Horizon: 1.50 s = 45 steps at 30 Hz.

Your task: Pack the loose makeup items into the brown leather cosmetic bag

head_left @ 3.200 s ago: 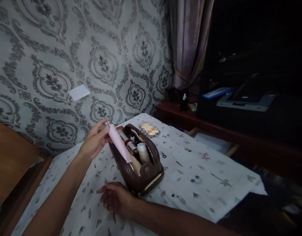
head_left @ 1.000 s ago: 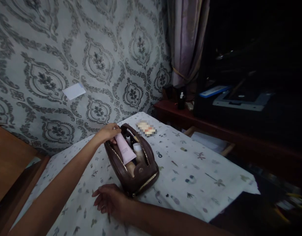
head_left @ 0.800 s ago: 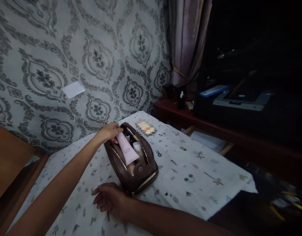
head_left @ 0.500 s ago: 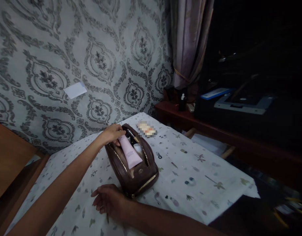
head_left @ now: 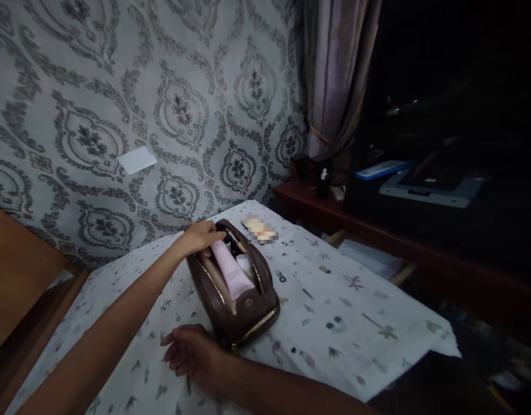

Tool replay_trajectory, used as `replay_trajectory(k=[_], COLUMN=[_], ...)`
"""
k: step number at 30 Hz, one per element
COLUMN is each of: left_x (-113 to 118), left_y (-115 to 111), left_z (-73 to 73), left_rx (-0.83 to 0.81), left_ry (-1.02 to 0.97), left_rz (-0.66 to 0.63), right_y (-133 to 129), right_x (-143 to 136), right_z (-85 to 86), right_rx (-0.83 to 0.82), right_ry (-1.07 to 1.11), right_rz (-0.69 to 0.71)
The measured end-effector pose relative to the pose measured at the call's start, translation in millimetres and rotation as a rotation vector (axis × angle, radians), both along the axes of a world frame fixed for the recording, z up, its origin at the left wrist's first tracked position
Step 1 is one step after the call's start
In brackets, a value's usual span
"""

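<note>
A dark brown zippered pouch (head_left: 243, 320) lies unzipped on the patterned cloth, its mouth facing up. My left hand (head_left: 201, 237) reaches over its far left rim, thumb and fingers closed on the narrow end of a pale pink squeeze tube (head_left: 234, 272). The tube lies lengthwise in the pouch mouth, wide end toward me. Beside it inside are a white-topped item (head_left: 244, 263) and a slim stick (head_left: 237, 243) like a brush handle. My right hand (head_left: 196, 354) rests on the cloth by the near left end, holding nothing, its fingers loosely bent and apart.
A blurred-out flat item (head_left: 260, 229) lies beyond the pouch on the white printed cloth (head_left: 334, 300). On the right stand a reddish wooden desk (head_left: 308, 202) with a partly open drawer (head_left: 369, 259) and a small dark bottle (head_left: 323, 183). Patterned wallpaper covers the wall behind.
The pink tube lies slightly lower in the pouch, with my left hand still on its end. The view has shifted a little; my right hand has stayed in place.
</note>
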<state>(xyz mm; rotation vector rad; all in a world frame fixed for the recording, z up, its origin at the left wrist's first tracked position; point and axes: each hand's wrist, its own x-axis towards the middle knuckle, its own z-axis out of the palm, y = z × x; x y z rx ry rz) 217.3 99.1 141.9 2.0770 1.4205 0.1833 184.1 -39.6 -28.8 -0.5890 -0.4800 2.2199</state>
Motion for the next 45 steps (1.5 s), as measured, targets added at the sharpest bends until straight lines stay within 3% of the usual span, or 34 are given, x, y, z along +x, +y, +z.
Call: replay_trajectory(k=[4, 11, 16, 22, 28, 40, 45], left_x=[-8, -31, -28, -21, -22, -37, -42], left_y=[3, 15, 14, 17, 8, -6, -23], left_z=[11.1, 35.9, 25.6, 13.2, 16.4, 19.6, 26.0], left_rx=[-0.152, -0.123, -0.123, 0.020, 0.315, 0.441, 0.506], left_ry=[-0.203, -0.322, -0.185, 0.024, 0.143, 0.153, 0.172], left_rz=[0.029, 0.031, 0.003, -0.116, -0.221, -0.323, -0.556], right_y=[0, 0, 0, 0, -1, 2, 1], right_x=[-1, -3, -2, 0, 0, -5, -3], right_z=[1.6, -5.0, -5.6, -1.9, -2.3, -8.3, -3.3], right_rx=[-0.001, 0.013, 0.022, 0.014, 0.020, 0.024, 0.015], right_ry=[-0.023, 0.007, 0.022, 0.020, 0.004, -0.007, -0.008], right_rz=[-0.013, -0.016, -0.017, -0.008, -0.014, -0.007, -0.004])
